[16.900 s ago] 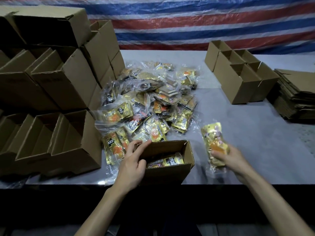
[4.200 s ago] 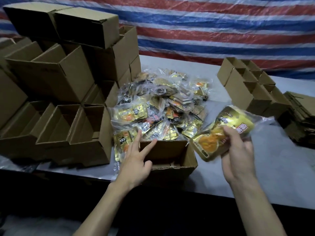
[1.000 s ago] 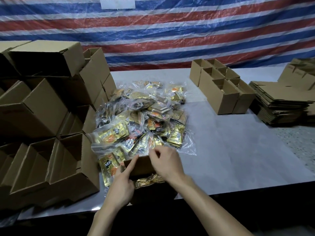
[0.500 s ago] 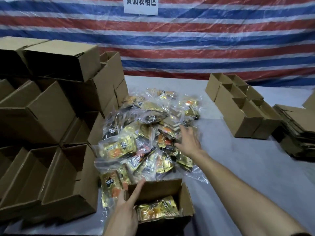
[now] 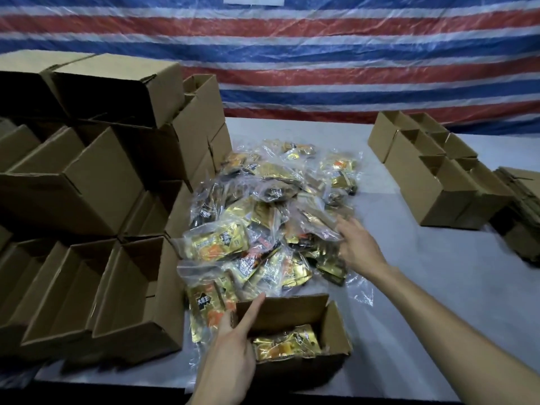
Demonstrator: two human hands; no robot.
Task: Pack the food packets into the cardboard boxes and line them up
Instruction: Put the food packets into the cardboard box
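An open cardboard box (image 5: pixel 333 325) stands at the table's near edge with a gold food packet (image 5: pixel 286 344) lying inside. My left hand (image 5: pixel 233 343) rests against the box's left wall, with straight fingers pointing along it. Behind the box spreads a pile of food packets (image 5: pixel 263 217) in gold foil and clear plastic. My right hand (image 5: pixel 361 247) reaches to the pile's right edge, and its fingers close on a clear-wrapped packet (image 5: pixel 320 226) there.
Stacked open cardboard boxes (image 5: pixel 87 200) fill the left side, with a row (image 5: pixel 96 296) along the front left. Several small open boxes (image 5: pixel 432 182) stand at the back right, beside flattened cartons (image 5: pixel 523 206). A striped tarp hangs behind the grey table (image 5: pixel 423 287).
My right hand has drawn back from the middle of the pile to its right edge, onto a packet. The left hand stays at the box.
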